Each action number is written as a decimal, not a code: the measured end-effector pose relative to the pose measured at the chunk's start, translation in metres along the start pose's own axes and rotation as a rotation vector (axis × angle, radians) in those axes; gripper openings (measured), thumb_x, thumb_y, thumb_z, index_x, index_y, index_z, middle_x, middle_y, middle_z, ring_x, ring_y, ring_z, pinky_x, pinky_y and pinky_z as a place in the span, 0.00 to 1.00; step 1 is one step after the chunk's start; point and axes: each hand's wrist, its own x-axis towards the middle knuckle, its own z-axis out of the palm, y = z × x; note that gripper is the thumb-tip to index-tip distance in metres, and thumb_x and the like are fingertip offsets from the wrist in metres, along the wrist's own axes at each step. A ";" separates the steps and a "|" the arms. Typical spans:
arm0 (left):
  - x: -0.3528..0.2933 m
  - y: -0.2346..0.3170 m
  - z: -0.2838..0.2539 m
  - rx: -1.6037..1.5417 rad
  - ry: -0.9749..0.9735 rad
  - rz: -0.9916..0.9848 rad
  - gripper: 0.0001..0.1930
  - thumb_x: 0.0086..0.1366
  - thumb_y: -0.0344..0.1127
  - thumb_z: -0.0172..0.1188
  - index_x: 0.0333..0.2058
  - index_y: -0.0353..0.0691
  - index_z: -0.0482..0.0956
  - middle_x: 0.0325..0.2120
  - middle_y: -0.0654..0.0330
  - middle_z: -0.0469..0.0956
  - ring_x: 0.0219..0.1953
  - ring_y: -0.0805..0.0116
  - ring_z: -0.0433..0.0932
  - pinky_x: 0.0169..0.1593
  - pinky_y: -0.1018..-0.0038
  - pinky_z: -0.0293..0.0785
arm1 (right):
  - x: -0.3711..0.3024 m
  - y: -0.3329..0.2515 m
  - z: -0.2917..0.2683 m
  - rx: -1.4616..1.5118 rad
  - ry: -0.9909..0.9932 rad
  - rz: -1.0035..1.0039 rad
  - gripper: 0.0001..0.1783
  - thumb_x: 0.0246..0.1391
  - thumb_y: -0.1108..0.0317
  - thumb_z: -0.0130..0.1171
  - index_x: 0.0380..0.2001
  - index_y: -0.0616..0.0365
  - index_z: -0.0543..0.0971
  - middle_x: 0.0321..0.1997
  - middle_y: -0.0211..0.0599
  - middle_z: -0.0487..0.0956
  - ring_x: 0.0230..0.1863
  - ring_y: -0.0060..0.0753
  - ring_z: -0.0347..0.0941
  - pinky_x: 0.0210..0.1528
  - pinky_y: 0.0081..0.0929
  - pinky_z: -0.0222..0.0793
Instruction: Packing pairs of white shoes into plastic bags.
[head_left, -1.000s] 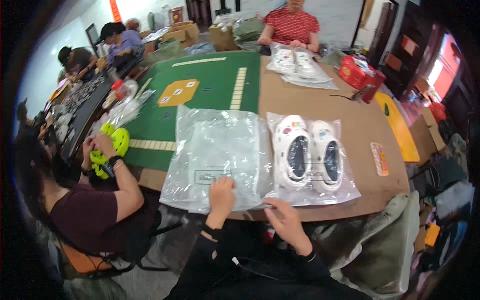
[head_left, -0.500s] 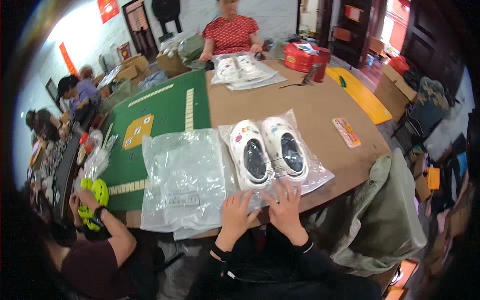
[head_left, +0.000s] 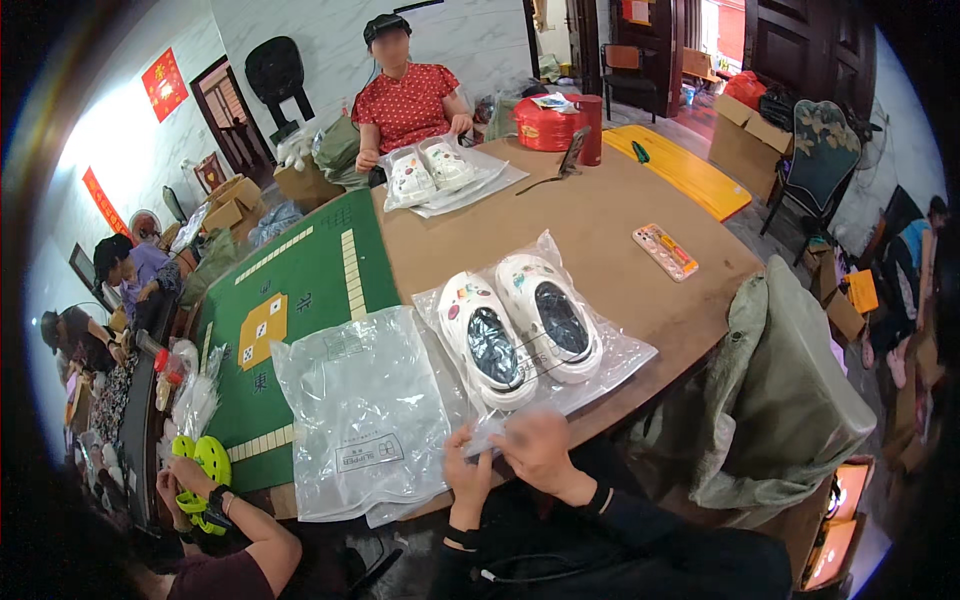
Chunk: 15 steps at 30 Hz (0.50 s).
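Observation:
A pair of white clogs (head_left: 487,338) with colourful charms lies side by side inside a clear plastic bag (head_left: 625,357) on the table in front of me. The toes point away from me. At the bag's near edge, my left hand (head_left: 467,478) pinches the plastic between thumb and fingers. Close beside it, my right hand (head_left: 540,458) is curled on the same edge, its fingers slightly blurred. To the left lies a flat plastic bag (head_left: 350,400) with dark print and no shoes in it, partly on top of another bag.
The brown table (head_left: 590,215) bears a phone (head_left: 664,252), a red tub (head_left: 548,122) and a green tile-game mat (head_left: 320,275). Across it, a person in red holds bagged white clogs (head_left: 430,170). At left, another person handles lime-green clogs (head_left: 210,462). A cloth-covered chair (head_left: 790,390) stands at right.
Both hands went from spread fingers near the clogs' heels to closed on the bag's near edge. The view has shifted, showing more of the person opposite.

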 end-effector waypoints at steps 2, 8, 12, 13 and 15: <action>0.000 0.003 -0.005 0.021 -0.041 -0.031 0.18 0.48 0.22 0.58 0.42 0.35 0.72 0.39 0.50 0.73 0.43 0.53 0.73 0.46 0.66 0.69 | 0.001 -0.002 0.004 0.029 -0.021 -0.015 0.15 0.40 0.69 0.59 0.36 0.48 0.79 0.41 0.28 0.73 0.45 0.34 0.65 0.50 0.38 0.54; 0.006 0.007 -0.005 0.100 -0.034 0.208 0.14 0.47 0.20 0.56 0.36 0.34 0.74 0.38 0.49 0.73 0.42 0.51 0.73 0.46 0.66 0.69 | 0.000 0.002 0.011 0.055 -0.045 -0.049 0.15 0.39 0.69 0.58 0.36 0.50 0.78 0.39 0.28 0.74 0.45 0.32 0.66 0.49 0.36 0.55; 0.007 0.018 -0.007 0.179 -0.057 0.213 0.11 0.48 0.19 0.54 0.33 0.34 0.76 0.39 0.48 0.73 0.43 0.51 0.72 0.46 0.65 0.69 | 0.000 0.019 0.003 0.000 0.006 -0.068 0.13 0.40 0.70 0.59 0.34 0.50 0.78 0.37 0.25 0.74 0.42 0.30 0.67 0.49 0.36 0.56; 0.006 0.018 -0.006 0.177 -0.056 0.207 0.11 0.48 0.19 0.54 0.33 0.34 0.76 0.39 0.48 0.73 0.43 0.51 0.72 0.46 0.65 0.69 | 0.000 0.024 -0.001 -0.016 0.021 -0.070 0.13 0.40 0.70 0.59 0.34 0.50 0.78 0.36 0.25 0.74 0.41 0.30 0.67 0.48 0.35 0.56; 0.005 0.019 -0.008 0.187 -0.050 0.233 0.06 0.52 0.22 0.55 0.30 0.34 0.73 0.39 0.49 0.73 0.42 0.53 0.72 0.46 0.67 0.67 | 0.002 0.031 -0.008 -0.032 0.046 -0.087 0.12 0.39 0.70 0.60 0.33 0.49 0.79 0.36 0.24 0.74 0.41 0.30 0.67 0.48 0.35 0.56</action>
